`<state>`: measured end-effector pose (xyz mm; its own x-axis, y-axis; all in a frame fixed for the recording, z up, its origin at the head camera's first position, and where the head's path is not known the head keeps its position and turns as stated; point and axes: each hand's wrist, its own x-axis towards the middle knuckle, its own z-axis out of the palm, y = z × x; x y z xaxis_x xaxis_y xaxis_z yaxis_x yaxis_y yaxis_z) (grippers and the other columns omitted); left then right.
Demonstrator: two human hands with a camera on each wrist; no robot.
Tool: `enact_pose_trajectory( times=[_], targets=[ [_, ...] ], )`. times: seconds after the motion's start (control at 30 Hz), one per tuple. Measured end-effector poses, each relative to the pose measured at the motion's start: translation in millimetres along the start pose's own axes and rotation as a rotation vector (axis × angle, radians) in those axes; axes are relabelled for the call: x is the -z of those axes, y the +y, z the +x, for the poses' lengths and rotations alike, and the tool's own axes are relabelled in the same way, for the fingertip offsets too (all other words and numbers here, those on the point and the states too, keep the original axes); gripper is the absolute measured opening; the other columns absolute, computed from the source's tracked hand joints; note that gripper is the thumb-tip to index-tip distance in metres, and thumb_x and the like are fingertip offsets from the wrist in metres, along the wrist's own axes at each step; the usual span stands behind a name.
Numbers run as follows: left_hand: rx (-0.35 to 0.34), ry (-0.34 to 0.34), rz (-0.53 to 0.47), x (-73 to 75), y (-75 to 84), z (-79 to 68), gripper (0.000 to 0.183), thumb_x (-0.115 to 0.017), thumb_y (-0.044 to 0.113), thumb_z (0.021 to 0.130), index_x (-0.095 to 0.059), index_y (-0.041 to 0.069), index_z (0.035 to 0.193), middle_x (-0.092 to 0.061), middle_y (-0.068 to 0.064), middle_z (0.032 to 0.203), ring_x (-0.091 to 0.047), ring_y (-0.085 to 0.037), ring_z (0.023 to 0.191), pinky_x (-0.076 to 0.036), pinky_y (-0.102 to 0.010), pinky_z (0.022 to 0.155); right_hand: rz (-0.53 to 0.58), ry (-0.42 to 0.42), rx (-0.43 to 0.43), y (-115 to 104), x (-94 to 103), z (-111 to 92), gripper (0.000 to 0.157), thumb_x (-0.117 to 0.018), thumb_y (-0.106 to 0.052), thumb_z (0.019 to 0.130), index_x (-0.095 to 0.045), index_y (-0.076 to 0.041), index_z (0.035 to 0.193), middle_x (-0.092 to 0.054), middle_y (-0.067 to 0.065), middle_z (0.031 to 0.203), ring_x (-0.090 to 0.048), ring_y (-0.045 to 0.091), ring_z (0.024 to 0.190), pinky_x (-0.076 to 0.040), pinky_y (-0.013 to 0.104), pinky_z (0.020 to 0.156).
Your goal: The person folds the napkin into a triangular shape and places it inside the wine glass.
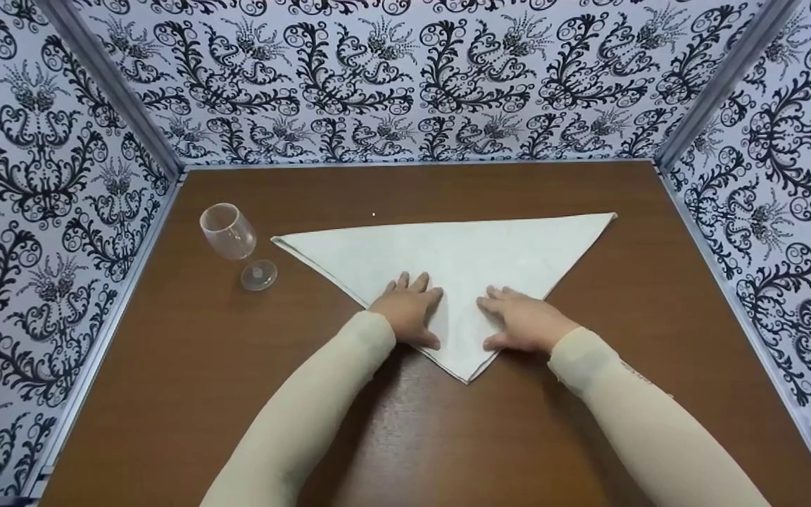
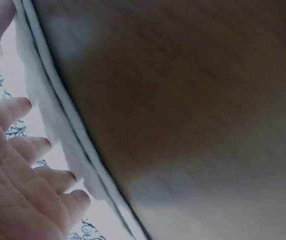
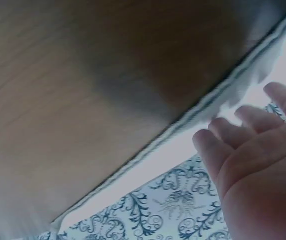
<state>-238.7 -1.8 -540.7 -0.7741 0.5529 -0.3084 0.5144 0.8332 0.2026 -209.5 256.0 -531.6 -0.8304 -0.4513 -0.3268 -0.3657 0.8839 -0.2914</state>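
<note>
While a wine glass (image 1: 229, 236) stands on the left of the brown table (image 1: 173, 366), near the left corner of a white cloth (image 1: 462, 260), the cloth itself lies folded as a triangle across the table's middle, one point toward the person. Out of a cream left sleeve (image 1: 307, 408), the left hand (image 1: 407, 310) rests palm down on the cloth's left slanting side, fingers loosely spread, gripping nothing. With a strip of cloth showing between them, the right hand (image 1: 522, 320) rests palm down on the right slanting side, fingers nearly straight, thumb apart, also gripping nothing. Farther right, past the cloth's right corner, rises a black-and-white patterned wall (image 1: 771, 176).
</note>
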Motion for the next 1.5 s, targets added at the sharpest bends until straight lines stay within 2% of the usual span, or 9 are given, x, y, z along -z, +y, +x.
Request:
enact_pose_trajectory(
  times=[0.1,0.23,0.33,0.53,0.73,0.9,1.0,1.23,1.5],
  targets=[
    [-0.119,0.032,0.052,-2.2,10.0,0.6,0.094,-0.087,0.051,0.082,-0.045,0.017,0.16,-0.034,-0.016,0.171,-0.034,-0.044,0.156,-0.029,-0.051,0.129,0.011,-0.01,0.018,-1.2,0.2,-1.5,0.084,-0.079,-0.047,0.092,-0.046,-0.01,0.16,-0.034,0.021,0.169,-0.029,0.045,0.158,-0.03,0.059,0.126],
    [-0.274,0.05,0.106,-4.0,28.5,-3.8,0.072,-0.087,0.049,0.081,-0.062,0.019,0.142,-0.053,-0.007,0.159,-0.051,-0.033,0.148,-0.04,-0.041,0.123,0.015,0.001,0.015,2.0,-0.9,0.5,0.085,-0.079,-0.047,0.092,-0.044,-0.01,0.161,-0.031,0.019,0.171,-0.025,0.045,0.159,-0.03,0.06,0.126],
    [-0.308,0.043,0.103,-6.2,33.2,-7.6,0.058,-0.089,0.048,0.079,-0.072,0.022,0.128,-0.059,0.0,0.153,-0.055,-0.03,0.145,-0.045,-0.036,0.119,0.004,0.008,0.008,1.5,-2.2,1.2,0.085,-0.078,-0.048,0.093,-0.043,-0.01,0.161,-0.03,0.019,0.172,-0.026,0.045,0.159,-0.031,0.06,0.125],
    [-0.359,0.055,0.095,-8.9,28.4,-12.1,0.048,-0.092,0.043,0.077,-0.08,0.025,0.12,-0.061,0.003,0.151,-0.056,-0.027,0.144,-0.044,-0.032,0.119,-0.032,0.002,0.028,-7.0,-3.7,-2.4,0.086,-0.081,-0.049,0.09,-0.048,-0.007,0.158,-0.034,0.023,0.169,-0.032,0.047,0.156,-0.035,0.06,0.123],
    [-0.338,0.062,0.069,-7.3,25.6,-14.5,0.047,-0.09,0.042,0.08,-0.079,0.026,0.123,-0.059,0.002,0.154,-0.053,-0.031,0.147,-0.046,-0.036,0.119,-0.056,0.04,0.048,-13.4,-7.1,-3.2,0.078,-0.083,-0.046,0.089,-0.057,-0.005,0.151,-0.041,0.022,0.166,-0.039,0.045,0.153,-0.037,0.058,0.122],
    [-0.316,0.049,0.031,-6.3,21.6,-14.7,0.048,-0.089,0.042,0.081,-0.079,0.028,0.126,-0.056,0.003,0.157,-0.049,-0.031,0.15,-0.043,-0.038,0.121,-0.089,0.108,0.152,-21.6,-7.3,-6.9,0.039,-0.087,-0.036,0.085,-0.074,-0.008,0.109,-0.061,0.018,0.149,-0.061,0.039,0.136,-0.05,0.052,0.111],
    [-0.303,0.049,0.012,-5.9,17.3,-12.1,0.047,-0.089,0.042,0.082,-0.078,0.029,0.126,-0.055,0.003,0.158,-0.047,-0.03,0.152,-0.041,-0.039,0.123,-0.098,0.128,0.214,-26.4,-8.0,-8.6,0.029,-0.09,-0.034,0.08,-0.075,-0.012,0.092,-0.065,0.017,0.144,-0.067,0.038,0.127,-0.055,0.051,0.103],
    [-0.273,0.037,-0.019,-6.3,9.9,-6.0,0.044,-0.087,0.041,0.085,-0.078,0.029,0.127,-0.052,0.003,0.161,-0.043,-0.029,0.154,-0.038,-0.042,0.125,-0.094,0.133,0.257,-30.4,-13.5,-6.4,0.029,-0.091,-0.038,0.08,-0.074,-0.015,0.09,-0.063,0.017,0.146,-0.065,0.035,0.13,-0.056,0.047,0.103],
    [-0.259,0.026,-0.031,-5.6,8.6,-8.1,0.045,-0.086,0.041,0.087,-0.077,0.03,0.129,-0.049,0.003,0.164,-0.04,-0.028,0.156,-0.035,-0.044,0.127,-0.142,0.198,0.31,-29.3,-17.0,-4.6,0.015,-0.081,-0.03,0.089,-0.075,-0.017,0.085,-0.068,0.014,0.136,-0.071,0.033,0.117,-0.059,0.045,0.095]
  ],
)
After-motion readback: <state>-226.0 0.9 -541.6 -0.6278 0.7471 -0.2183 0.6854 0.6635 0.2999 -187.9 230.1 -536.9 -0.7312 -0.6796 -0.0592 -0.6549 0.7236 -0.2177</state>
